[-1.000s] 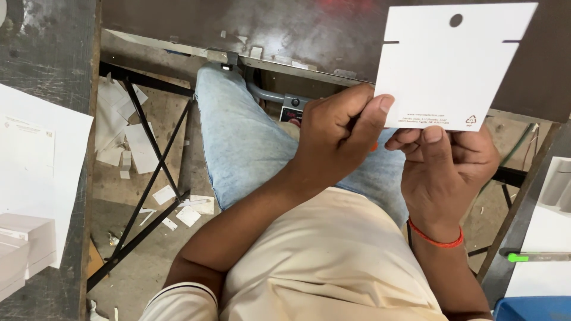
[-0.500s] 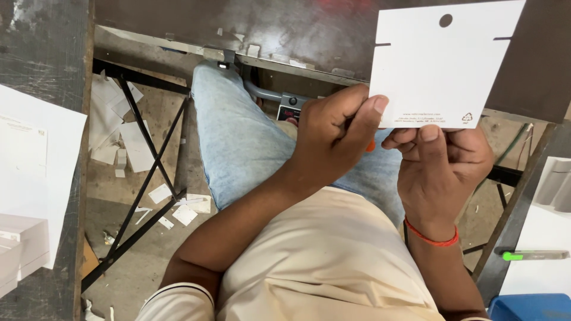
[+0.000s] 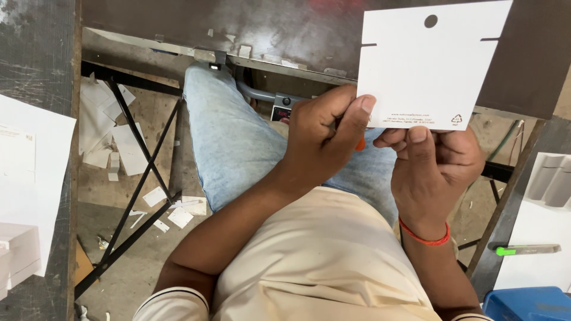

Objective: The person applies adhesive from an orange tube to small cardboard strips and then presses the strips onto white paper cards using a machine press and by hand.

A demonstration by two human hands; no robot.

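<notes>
A white card [image 3: 431, 68] with a round hole near its top and a slit in each side edge is held up over my lap. My left hand [image 3: 324, 134] pinches its lower left edge with the thumb on the front. My right hand [image 3: 434, 166], with a red band at the wrist, grips the bottom edge, thumb on the face. Something small and orange [image 3: 360, 143] shows between my hands, behind the card; what it is cannot be told.
A dark metal table [image 3: 238, 30] runs across the top. White sheets [image 3: 30, 178] lie on the left bench. At the right are a white box [image 3: 550, 178], a green-tipped cutter [image 3: 523, 249] and a blue bin [image 3: 529, 304]. Paper scraps [image 3: 113, 137] litter the floor.
The card and both hands have drifted slightly left in view. The grip on the card is the same.
</notes>
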